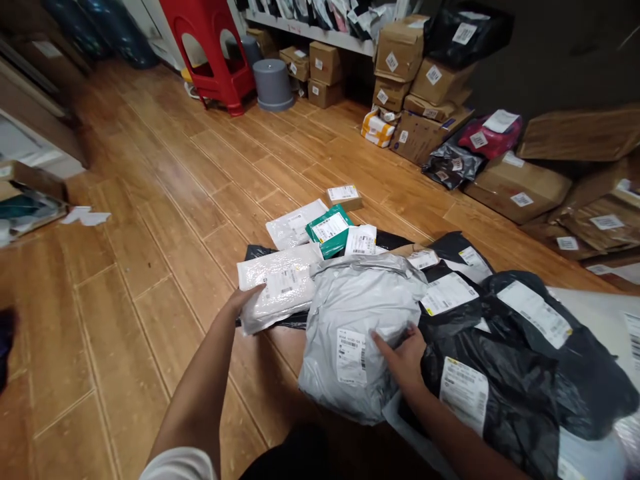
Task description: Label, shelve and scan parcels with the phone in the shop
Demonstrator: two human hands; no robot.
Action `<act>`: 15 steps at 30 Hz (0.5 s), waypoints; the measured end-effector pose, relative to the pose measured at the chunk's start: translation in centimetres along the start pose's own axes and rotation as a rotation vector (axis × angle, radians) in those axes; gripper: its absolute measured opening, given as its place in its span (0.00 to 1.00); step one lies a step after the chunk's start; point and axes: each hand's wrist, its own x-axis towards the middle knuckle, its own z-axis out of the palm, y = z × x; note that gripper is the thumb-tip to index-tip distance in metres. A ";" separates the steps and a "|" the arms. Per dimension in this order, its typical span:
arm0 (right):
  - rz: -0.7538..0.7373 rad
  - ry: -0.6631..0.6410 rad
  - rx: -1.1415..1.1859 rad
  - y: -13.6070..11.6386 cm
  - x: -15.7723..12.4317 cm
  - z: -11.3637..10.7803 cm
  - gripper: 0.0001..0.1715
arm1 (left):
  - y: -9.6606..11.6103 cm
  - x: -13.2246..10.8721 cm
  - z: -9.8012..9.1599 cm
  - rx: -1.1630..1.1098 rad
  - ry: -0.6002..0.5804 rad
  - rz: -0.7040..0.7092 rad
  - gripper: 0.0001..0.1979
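My left hand [247, 297] grips the left edge of a white bubble mailer [280, 277], thumb on top and the other fingers hidden beneath. A large grey plastic mailer [365, 300], bulging and with a white label, lies right of it. On its right side my right hand [405, 357] is closed, pinching the plastic between thumb and fingers. Black plastic mailers [505, 373] with labels lie to the right of that hand. Beyond the bubble mailer are a green mailer [330, 230], a flat white mailer [290, 230] and a small brown box [345, 197].
Labelled cardboard boxes [400, 50] are stacked along the far right, below and beside a shelf [310, 27] of parcels. A red plastic stool [210, 53] and an upturned grey bucket [273, 85] stand at the back. Paper scraps [86, 216] lie on the wooden floor [150, 200].
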 end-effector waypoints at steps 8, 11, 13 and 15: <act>0.328 -0.152 0.133 -1.8 -1.1 2.4 0.58 | -3.3 -2.6 0.9 -0.280 -0.090 0.311 0.36; 0.299 -0.234 0.319 -2.3 -2.5 1.9 0.42 | -5.0 -2.3 -2.4 -0.348 -0.040 0.316 0.36; 0.290 -0.258 0.429 -2.5 -3.8 1.6 0.38 | -5.5 -1.5 -5.2 -0.332 -0.008 0.214 0.35; 0.301 -0.277 0.486 -2.6 -4.8 1.5 0.35 | -5.6 -0.7 -7.6 -0.304 -0.024 0.145 0.35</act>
